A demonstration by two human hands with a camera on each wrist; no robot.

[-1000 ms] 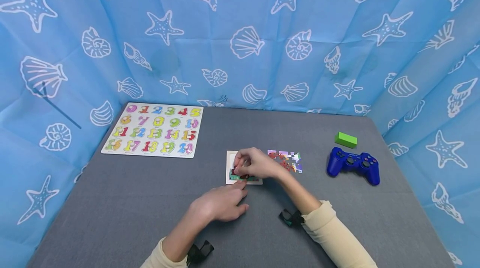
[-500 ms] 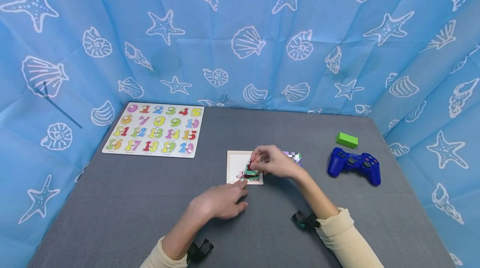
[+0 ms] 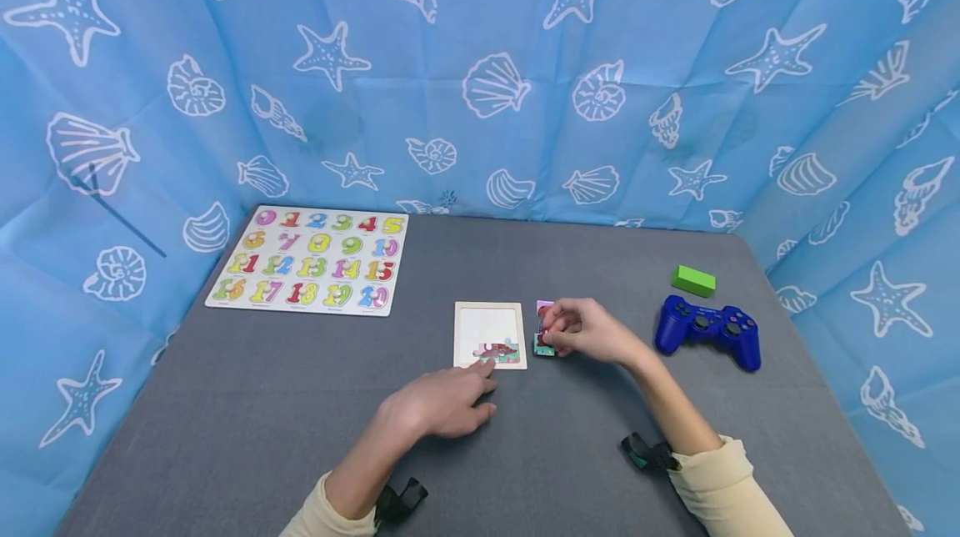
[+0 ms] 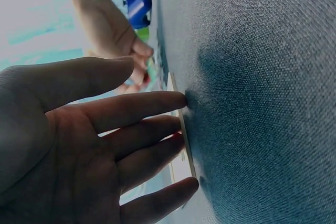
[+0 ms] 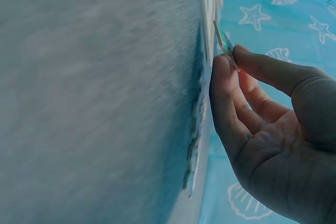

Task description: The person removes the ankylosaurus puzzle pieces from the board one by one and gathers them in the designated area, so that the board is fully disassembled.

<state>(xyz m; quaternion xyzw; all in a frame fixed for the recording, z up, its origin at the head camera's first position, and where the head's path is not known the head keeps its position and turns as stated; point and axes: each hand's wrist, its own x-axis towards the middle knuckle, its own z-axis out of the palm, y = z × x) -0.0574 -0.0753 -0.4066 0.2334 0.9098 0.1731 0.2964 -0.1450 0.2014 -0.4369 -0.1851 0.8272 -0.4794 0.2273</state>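
A small square puzzle tray point(image 3: 487, 320) with a pale rim lies mid-table, with a few joined brown and green pieces point(image 3: 497, 351) along its lower right. My left hand point(image 3: 441, 405) rests at the tray's near edge, fingers extended and touching the rim; they look straight in the left wrist view. To the right of the tray, my right hand point(image 3: 594, 332) pinches a green and dark red puzzle piece point(image 5: 222, 40) between thumb and fingertips. Beneath that hand lie loose puzzle pieces point(image 5: 192, 145), mostly hidden by it in the head view.
A number puzzle board point(image 3: 307, 260) lies at the back left. On the right are a blue game controller point(image 3: 707, 331) and a green block point(image 3: 693, 280) behind it. A blue curtain with shell prints point(image 3: 495, 87) stands along the table's back and sides.
My right hand has moved right from over the tray to the loose pieces, carrying the puzzle piece out of the tray. My left hand has stayed at the tray's near edge.
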